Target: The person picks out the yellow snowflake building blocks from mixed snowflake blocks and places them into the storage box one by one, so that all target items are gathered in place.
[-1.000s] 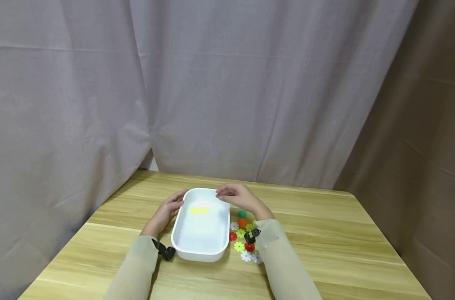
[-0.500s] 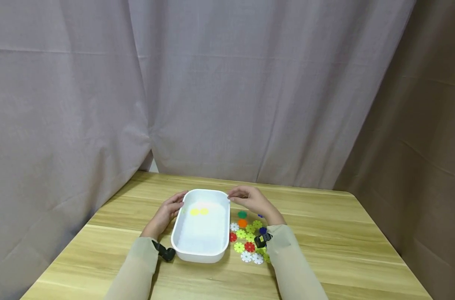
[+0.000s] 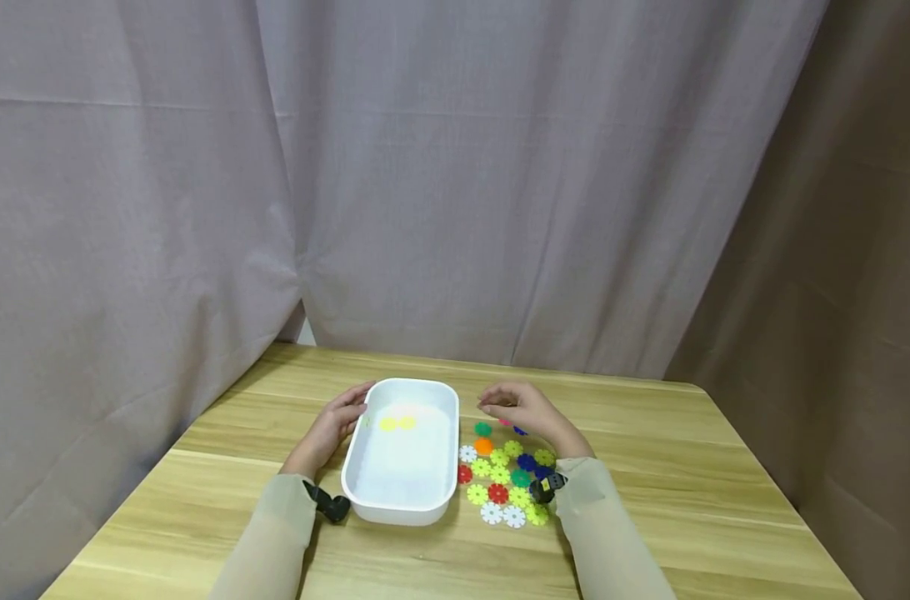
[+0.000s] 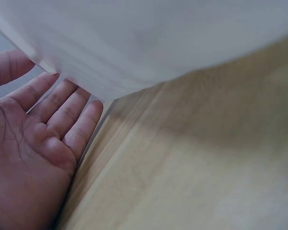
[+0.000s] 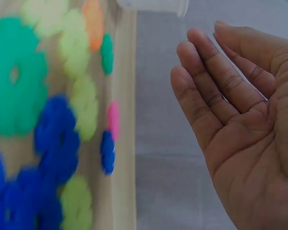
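Observation:
A white rectangular tray stands on the table with two yellow discs lying inside. Against its left side rests my left hand; in the left wrist view the fingertips reach the outer wall, and the thumb lies near the rim. To the right of the tray, my right hand hovers near the far end of a spread of flower-shaped plastic discs. Nothing shows between its extended fingers and thumb in the right wrist view. The discs are yellow-green, white, red, blue, green, orange and pink.
The wooden table extends to both sides and toward the front. Grey curtains hang behind its back edge and along the sides. A small black camera is strapped at the right wrist, over the discs.
My right hand has moved right, from over the tray's far right corner to beyond the discs, uncovering more blue and green ones. My left hand and the tray have stayed put.

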{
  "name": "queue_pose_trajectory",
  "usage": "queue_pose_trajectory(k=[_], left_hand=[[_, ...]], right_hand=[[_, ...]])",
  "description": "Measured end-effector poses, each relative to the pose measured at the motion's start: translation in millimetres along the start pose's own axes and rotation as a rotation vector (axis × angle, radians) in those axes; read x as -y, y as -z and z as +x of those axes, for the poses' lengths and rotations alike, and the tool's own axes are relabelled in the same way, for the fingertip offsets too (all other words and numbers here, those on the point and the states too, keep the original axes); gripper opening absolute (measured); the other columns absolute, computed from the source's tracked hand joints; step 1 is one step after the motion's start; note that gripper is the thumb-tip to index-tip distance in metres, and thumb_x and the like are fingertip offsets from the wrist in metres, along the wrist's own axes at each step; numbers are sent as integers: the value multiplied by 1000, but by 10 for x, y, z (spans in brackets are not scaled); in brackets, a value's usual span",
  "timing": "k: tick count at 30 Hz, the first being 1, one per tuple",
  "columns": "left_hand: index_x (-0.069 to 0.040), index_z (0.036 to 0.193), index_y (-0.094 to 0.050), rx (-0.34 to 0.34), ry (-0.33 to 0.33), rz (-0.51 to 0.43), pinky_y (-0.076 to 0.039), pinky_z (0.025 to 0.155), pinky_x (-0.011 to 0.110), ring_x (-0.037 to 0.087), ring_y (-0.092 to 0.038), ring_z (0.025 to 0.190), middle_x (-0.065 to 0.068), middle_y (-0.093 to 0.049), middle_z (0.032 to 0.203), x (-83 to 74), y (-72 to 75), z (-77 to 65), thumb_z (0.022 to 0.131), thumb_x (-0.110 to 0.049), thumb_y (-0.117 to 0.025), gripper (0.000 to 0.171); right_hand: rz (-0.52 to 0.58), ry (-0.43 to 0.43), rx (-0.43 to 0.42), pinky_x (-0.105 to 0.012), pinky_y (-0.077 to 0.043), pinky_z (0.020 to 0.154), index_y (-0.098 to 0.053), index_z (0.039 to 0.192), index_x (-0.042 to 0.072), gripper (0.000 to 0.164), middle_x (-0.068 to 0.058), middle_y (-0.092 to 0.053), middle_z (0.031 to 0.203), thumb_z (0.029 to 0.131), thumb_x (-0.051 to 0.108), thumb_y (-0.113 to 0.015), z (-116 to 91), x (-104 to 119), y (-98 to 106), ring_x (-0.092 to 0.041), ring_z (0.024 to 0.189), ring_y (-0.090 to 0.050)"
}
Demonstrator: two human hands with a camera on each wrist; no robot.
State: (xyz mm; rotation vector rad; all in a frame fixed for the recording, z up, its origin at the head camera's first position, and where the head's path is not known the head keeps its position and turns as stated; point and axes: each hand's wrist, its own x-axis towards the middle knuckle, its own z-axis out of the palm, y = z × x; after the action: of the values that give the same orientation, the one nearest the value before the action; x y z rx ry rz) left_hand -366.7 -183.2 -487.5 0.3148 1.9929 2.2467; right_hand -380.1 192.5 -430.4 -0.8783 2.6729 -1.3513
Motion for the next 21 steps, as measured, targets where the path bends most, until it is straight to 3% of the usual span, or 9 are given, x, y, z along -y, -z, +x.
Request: queue_pose_trajectory(k=[10, 15, 21], left_hand=[[-6, 156, -35, 20, -2, 10, -41, 109, 31, 30, -39, 143, 15, -37, 158, -1, 8, -44, 103, -11, -45, 54], [-7, 155, -37, 4, 7, 17, -42, 108, 30, 29, -41, 142, 14, -39, 158, -6, 6, -51, 103, -12, -46, 53], [-4, 156, -34, 32, -20, 3, -37, 113, 38, 32, -38, 143, 17, -36, 159, -6, -5, -37, 102, -12, -46, 55]], right_hand=[[-8, -111, 52, -41, -53, 90, -71, 117, 5, 25, -8, -72, 109, 98, 21, -66, -250, -311, 100, -20, 100, -65], [-56, -101, 71, -35, -54, 84, -72, 112, 6, 19, -6, -72, 103, 98, 18, -67, -324, -425, 141, -19, 95, -65], [-64, -116, 101, -32, -54, 80, -72, 109, 5, 16, -5, -71, 99, 97, 14, -67, -363, -512, 175, -20, 90, -64]])
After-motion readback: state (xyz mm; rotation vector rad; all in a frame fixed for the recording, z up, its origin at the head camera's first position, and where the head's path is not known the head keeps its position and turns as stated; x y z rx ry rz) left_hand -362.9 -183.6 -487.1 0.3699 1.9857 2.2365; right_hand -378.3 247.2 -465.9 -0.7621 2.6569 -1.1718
